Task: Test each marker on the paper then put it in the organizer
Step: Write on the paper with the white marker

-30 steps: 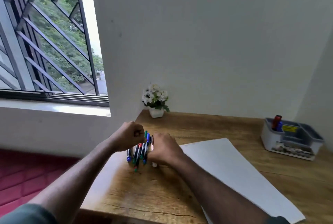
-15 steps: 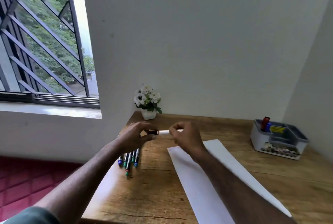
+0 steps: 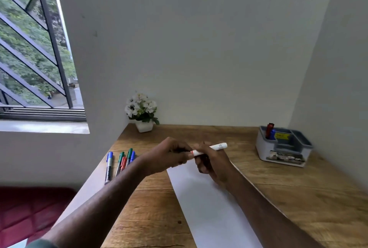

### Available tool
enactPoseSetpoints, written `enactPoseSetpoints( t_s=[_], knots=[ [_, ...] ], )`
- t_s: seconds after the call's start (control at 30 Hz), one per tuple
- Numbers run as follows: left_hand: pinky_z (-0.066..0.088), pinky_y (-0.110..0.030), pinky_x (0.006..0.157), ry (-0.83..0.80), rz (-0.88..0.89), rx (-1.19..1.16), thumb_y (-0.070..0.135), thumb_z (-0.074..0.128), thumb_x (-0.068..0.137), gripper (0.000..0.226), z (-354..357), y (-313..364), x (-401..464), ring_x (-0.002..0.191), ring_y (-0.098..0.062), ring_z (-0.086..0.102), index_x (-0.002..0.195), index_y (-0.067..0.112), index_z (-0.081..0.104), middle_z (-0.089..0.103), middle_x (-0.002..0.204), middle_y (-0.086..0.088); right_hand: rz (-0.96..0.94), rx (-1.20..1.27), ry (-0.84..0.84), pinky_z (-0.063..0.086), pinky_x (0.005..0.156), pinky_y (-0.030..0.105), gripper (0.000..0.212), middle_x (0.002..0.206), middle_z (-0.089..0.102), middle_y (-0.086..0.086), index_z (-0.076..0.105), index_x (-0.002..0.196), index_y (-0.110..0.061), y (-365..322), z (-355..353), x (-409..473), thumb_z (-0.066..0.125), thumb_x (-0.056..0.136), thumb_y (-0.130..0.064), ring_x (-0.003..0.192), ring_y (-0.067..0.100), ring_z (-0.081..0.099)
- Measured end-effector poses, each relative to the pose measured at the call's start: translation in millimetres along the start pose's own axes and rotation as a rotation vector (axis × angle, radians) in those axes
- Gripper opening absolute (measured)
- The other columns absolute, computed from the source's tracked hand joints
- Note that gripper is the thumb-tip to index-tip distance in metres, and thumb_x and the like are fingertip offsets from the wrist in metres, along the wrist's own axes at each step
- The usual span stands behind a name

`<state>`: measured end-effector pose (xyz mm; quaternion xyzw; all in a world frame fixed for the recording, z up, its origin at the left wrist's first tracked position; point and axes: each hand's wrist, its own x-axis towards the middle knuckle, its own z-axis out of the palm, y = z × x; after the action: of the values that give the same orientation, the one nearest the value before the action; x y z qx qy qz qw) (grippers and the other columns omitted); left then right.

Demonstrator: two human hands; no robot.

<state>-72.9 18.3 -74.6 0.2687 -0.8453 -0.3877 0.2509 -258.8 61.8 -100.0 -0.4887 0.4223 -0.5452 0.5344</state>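
At the far left, a barred window [image 3: 33,48] looks out on green trees, and a dark red cushion [image 3: 29,212] lies below it, beside the wooden desk [image 3: 298,198]. On the desk's left edge lie 5 capped markers [image 3: 120,163], roughly side by side and pointing away from the person: a blue one [image 3: 109,166] sits slightly apart on the left, then a green, a red, a green and a blue packed close together. Behind them, in the far corner against the wall, stands a small white pot of white flowers [image 3: 142,112].

From the lower left the left forearm reaches diagonally up across the desk. The left hand [image 3: 169,155] is raised above the surface, knuckles up, its fingers curled round the dark end of a white marker [image 3: 209,149]; whether that end is a cap or the tip is hidden by the fingers. The marker lies nearly level, slanting up to the right, with a red band next to the left hand's fingers. The right hand [image 3: 211,165] grips the white barrel from below, its fingers wrapped round it and the free end poking out to the right. Both hands meet over the far end of a white sheet of paper [image 3: 209,208], which runs toward the near edge.

At the far right stands a grey and white organizer [image 3: 282,154], well apart from the hands, with a red marker [image 3: 269,129] and a blue marker [image 3: 272,134] upright in its far-left compartment.
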Motion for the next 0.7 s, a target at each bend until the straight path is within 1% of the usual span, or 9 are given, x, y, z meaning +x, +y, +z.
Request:
enactPoseSetpoints(
  t_s=[0.1, 0.23, 0.27, 0.37, 0.4, 0.53, 0.63, 0.7],
  knots=[
    [0.043, -0.027, 0.060, -0.073, -0.010, -0.077, 0.015, 0.062, 0.099, 0.014, 2.3, -2.9, 1.8, 0.065, -0.012, 0.050, 0.099, 0.009, 0.074, 0.060, 0.071, 0.004, -0.014, 0.045, -0.009, 0.026, 0.045, 0.026, 0.034, 0.056, 0.053, 0.010, 0.056, 0.064, -0.013, 7.1, -3.7, -3.3, 0.057, 0.098, -0.014, 0.042, 0.015, 0.040],
    [0.042, -0.028, 0.061, -0.160, -0.023, -0.199, 0.009, 0.059, 0.099, 0.015, 0.5, -5.3, 6.7, 0.067, -0.017, 0.048, 0.098, 0.012, 0.074, 0.059, 0.074, -0.002, -0.040, 0.029, -0.018, 0.025, 0.047, 0.028, 0.036, 0.057, 0.052, 0.010, 0.054, 0.062, -0.015, 7.6, -7.2, -2.4, 0.057, 0.098, -0.012, 0.041, 0.014, 0.038],
    [0.042, -0.027, 0.060, -0.185, -0.031, -0.216, 0.007, 0.059, 0.099, 0.015, -0.7, -5.8, 8.1, 0.066, -0.016, 0.048, 0.099, 0.010, 0.073, 0.059, 0.075, -0.002, -0.044, 0.031, -0.026, 0.026, 0.046, 0.027, 0.036, 0.057, 0.052, 0.010, 0.054, 0.062, -0.014, 7.2, -8.0, -2.5, 0.057, 0.099, -0.012, 0.040, 0.014, 0.038],
    [0.044, -0.022, 0.059, -0.247, -0.072, -0.282, 0.002, 0.056, 0.099, 0.017, -5.5, -7.1, 11.9, 0.066, -0.014, 0.049, 0.108, -0.007, 0.068, 0.058, 0.076, -0.004, -0.063, 0.039, -0.050, 0.026, 0.045, 0.025, 0.039, 0.056, 0.052, 0.009, 0.055, 0.060, -0.016, 6.7, -9.0, -3.1, 0.056, 0.099, -0.010, 0.039, 0.012, 0.038],
    [0.045, -0.021, 0.059, -0.260, -0.085, -0.300, 0.001, 0.055, 0.099, 0.018, -6.7, -7.1, 12.8, 0.065, -0.013, 0.050, 0.110, -0.010, 0.066, 0.058, 0.076, -0.005, -0.069, 0.040, -0.051, 0.026, 0.045, 0.025, 0.040, 0.056, 0.052, 0.009, 0.055, 0.060, -0.016, 6.5, -9.3, -3.1, 0.056, 0.099, -0.009, 0.039, 0.012, 0.038],
    [0.044, -0.019, 0.057, -0.304, -0.092, -0.363, -0.002, 0.054, 0.099, 0.019, -9.6, -6.7, 14.0, 0.062, -0.010, 0.050, 0.112, -0.012, 0.063, 0.059, 0.076, -0.006, -0.117, 0.039, -0.071, 0.026, 0.046, 0.026, 0.037, 0.056, 0.051, 0.011, 0.054, 0.061, -0.015, 7.2, -10.3, -3.2, 0.056, 0.097, -0.009, 0.040, 0.012, 0.038],
    [0.042, -0.020, 0.056, -0.313, -0.096, -0.400, 0.000, 0.054, 0.099, 0.019, -10.9, -8.2, 12.8, 0.060, -0.011, 0.047, 0.112, -0.010, 0.063, 0.059, 0.078, -0.006, -0.132, 0.019, -0.081, 0.028, 0.046, 0.027, 0.029, 0.057, 0.051, 0.012, 0.054, 0.065, -0.012, 7.9, -9.4, -3.6, 0.059, 0.094, -0.015, 0.041, 0.014, 0.040],
    [0.042, -0.020, 0.056, -0.326, -0.107, -0.420, 0.001, 0.053, 0.100, 0.020, -12.7, -9.4, 11.5, 0.057, -0.009, 0.047, 0.114, -0.010, 0.062, 0.060, 0.079, -0.007, -0.128, 0.007, -0.089, 0.028, 0.047, 0.027, 0.026, 0.058, 0.050, 0.012, 0.052, 0.069, -0.009, 7.6, -8.4, -4.2, 0.060, 0.091, -0.018, 0.041, 0.014, 0.040]
  ],
)
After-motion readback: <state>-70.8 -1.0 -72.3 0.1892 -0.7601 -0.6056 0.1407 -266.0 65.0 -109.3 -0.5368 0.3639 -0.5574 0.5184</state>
